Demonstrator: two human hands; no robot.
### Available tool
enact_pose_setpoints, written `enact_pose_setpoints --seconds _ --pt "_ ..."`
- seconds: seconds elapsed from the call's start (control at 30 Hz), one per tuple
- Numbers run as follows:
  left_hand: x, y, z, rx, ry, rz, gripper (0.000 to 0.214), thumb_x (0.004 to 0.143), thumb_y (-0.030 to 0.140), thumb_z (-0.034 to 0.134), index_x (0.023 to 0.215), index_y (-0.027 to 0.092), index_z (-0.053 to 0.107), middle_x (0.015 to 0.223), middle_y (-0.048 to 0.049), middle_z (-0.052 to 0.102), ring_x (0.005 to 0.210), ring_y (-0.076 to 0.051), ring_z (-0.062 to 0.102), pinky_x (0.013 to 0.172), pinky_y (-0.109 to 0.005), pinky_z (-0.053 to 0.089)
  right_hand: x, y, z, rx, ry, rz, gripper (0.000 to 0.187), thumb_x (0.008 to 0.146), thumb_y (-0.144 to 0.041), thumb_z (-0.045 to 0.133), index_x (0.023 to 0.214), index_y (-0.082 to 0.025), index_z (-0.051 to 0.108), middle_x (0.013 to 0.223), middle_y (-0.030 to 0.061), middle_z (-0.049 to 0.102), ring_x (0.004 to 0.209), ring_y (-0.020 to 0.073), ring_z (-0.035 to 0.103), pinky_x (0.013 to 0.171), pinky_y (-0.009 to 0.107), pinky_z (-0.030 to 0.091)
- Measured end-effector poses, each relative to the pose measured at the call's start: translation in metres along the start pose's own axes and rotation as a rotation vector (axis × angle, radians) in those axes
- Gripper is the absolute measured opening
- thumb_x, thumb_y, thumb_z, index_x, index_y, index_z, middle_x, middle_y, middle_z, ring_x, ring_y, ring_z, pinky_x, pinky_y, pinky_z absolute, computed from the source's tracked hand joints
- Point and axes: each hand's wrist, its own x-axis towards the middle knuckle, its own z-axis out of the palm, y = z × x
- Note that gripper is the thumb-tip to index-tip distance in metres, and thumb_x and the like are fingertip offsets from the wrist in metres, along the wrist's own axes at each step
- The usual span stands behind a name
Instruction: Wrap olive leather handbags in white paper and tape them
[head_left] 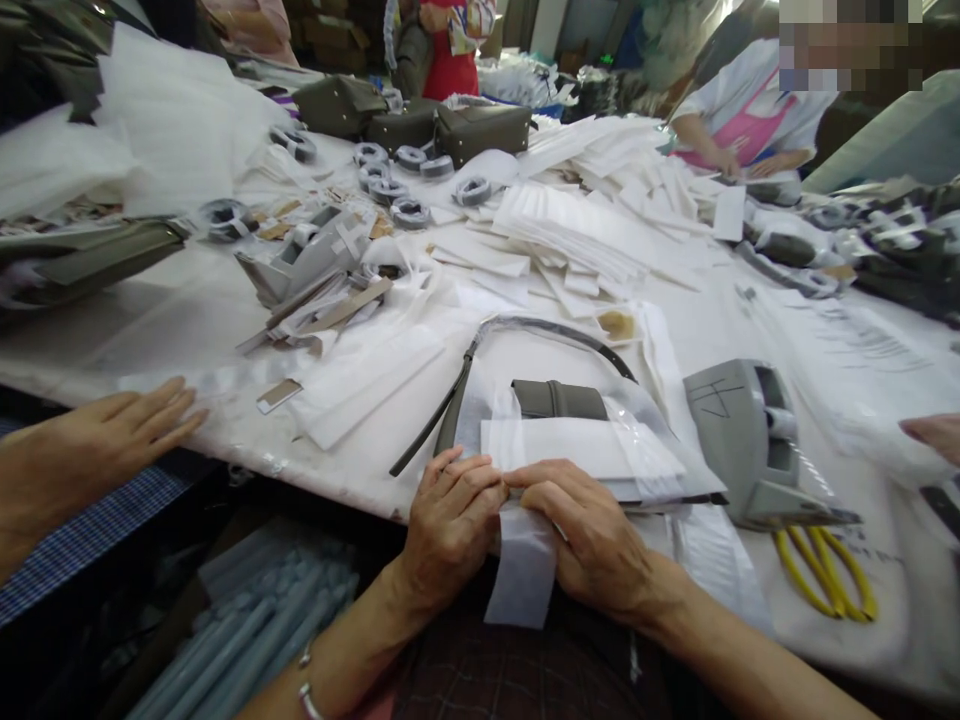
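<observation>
An olive-green handbag (559, 398) lies near the table's front edge, partly covered by white foam sheet (577, 445). Its strap (585, 335) arches out behind it. At the bag's near side, my left hand (454, 525) and my right hand (592, 530) meet with fingers bent and pressed together. Between them, a translucent white strip (521, 570) hangs over the table edge, and both hands pinch it near its top. My fingertips partly hide where the strip meets the bag.
A grey tape dispenser (739, 440) stands to the right, beside yellow-handled scissors (825, 575). Another dispenser (315, 250) sits at left. A co-worker's hand (127, 430) reaches in from the left. White foam sheets (577, 235), wrapped strap rolls (411, 212) and bags (484, 130) cover the back.
</observation>
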Motion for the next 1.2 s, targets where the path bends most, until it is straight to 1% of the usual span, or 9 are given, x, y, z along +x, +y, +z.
enact_pose_setpoints --seconds 0.17,0.27,0.4,0.5,0.73,0.87,1.03,1.13,1.2 --pt "0.006 0.001 -0.001 -0.048 -0.007 -0.054 0.017 0.094 0.013 0.046 0.095 0.019 0.061 0.088 -0.0033 0.071 0.097 -0.019 0.064 0.105 -0.044 0.044 0.007 -0.002 -0.002 0.019 -0.027 0.158 0.025 0.081 -0.004 0.045 0.096 -0.022 0.054 0.094 0.0063 0.071 0.083 0.0197 0.066 0.075 0.032 0.054" --pt "0.015 0.003 0.000 0.031 -0.034 -0.127 0.017 0.094 0.018 0.043 0.088 0.019 0.059 0.080 -0.0035 0.067 0.092 -0.021 0.064 0.104 -0.047 0.043 0.015 0.000 -0.004 0.022 -0.098 0.249 0.025 0.079 -0.007 0.050 0.098 -0.022 0.056 0.086 0.0036 0.071 0.074 0.0183 0.066 0.067 0.028 0.052" --pt "0.023 0.003 0.005 0.143 -0.052 -0.158 0.014 0.092 0.019 0.044 0.088 0.019 0.058 0.082 -0.0054 0.066 0.086 -0.022 0.063 0.100 -0.048 0.044 0.031 0.017 -0.006 0.052 -0.117 0.270 0.028 0.079 -0.004 0.050 0.094 -0.023 0.063 0.079 0.0006 0.071 0.069 0.0160 0.066 0.063 0.024 0.050" --pt "0.027 0.004 0.008 0.184 -0.053 -0.202 0.014 0.093 0.022 0.050 0.080 0.020 0.054 0.075 -0.0020 0.063 0.080 -0.020 0.062 0.099 -0.048 0.044 0.046 0.036 -0.006 0.038 -0.117 0.303 0.017 0.084 -0.009 0.058 0.086 -0.022 0.068 0.079 0.0011 0.071 0.072 0.0165 0.066 0.066 0.025 0.050" --pt "0.032 0.004 0.010 0.245 -0.084 -0.251 0.018 0.091 0.021 0.055 0.074 0.021 0.048 0.064 0.0036 0.053 0.067 -0.016 0.056 0.100 -0.047 0.044 0.068 0.059 -0.002 -0.190 -0.251 0.422 0.006 0.086 -0.026 0.070 0.082 -0.026 0.074 0.082 -0.0005 0.066 0.073 0.0150 0.064 0.066 0.026 0.045" --pt "0.033 0.005 0.010 0.332 -0.139 -0.199 0.003 0.092 0.019 0.054 0.091 0.019 0.056 0.076 -0.0003 0.061 0.073 -0.019 0.059 0.097 -0.047 0.044 0.073 0.063 -0.003 -0.231 -0.304 0.487 0.010 0.085 -0.028 0.070 0.077 -0.024 0.071 0.081 -0.0012 0.066 0.073 0.0147 0.062 0.064 0.026 0.041" --pt "0.033 0.006 0.012 0.364 -0.157 -0.001 0.015 0.095 0.010 0.046 0.096 0.015 0.061 0.114 -0.0105 0.068 0.117 -0.026 0.059 0.110 -0.050 0.035 0.083 0.066 -0.004 -0.340 -0.368 0.530 0.015 0.087 -0.034 0.068 0.077 -0.023 0.067 0.085 -0.0002 0.069 0.073 0.0157 0.061 0.058 0.026 0.035" --pt "0.032 0.006 0.012 0.375 -0.220 0.040 0.022 0.096 0.008 0.041 0.103 0.012 0.062 0.107 -0.0100 0.070 0.108 -0.022 0.064 0.107 -0.043 0.042 0.090 0.071 -0.004 -0.444 -0.367 0.509 0.015 0.086 -0.039 0.070 0.086 -0.024 0.068 0.089 0.0013 0.071 0.076 0.0180 0.063 0.057 0.026 0.033" --pt "0.032 0.007 0.012 0.417 -0.265 0.018 0.024 0.095 0.007 0.043 0.110 0.011 0.062 0.107 -0.0099 0.071 0.102 -0.022 0.066 0.097 -0.039 0.049 0.093 0.073 -0.010 -0.488 -0.285 0.501 0.018 0.084 -0.039 0.072 0.094 -0.024 0.068 0.092 0.0019 0.072 0.075 0.0187 0.064 0.057 0.026 0.034"
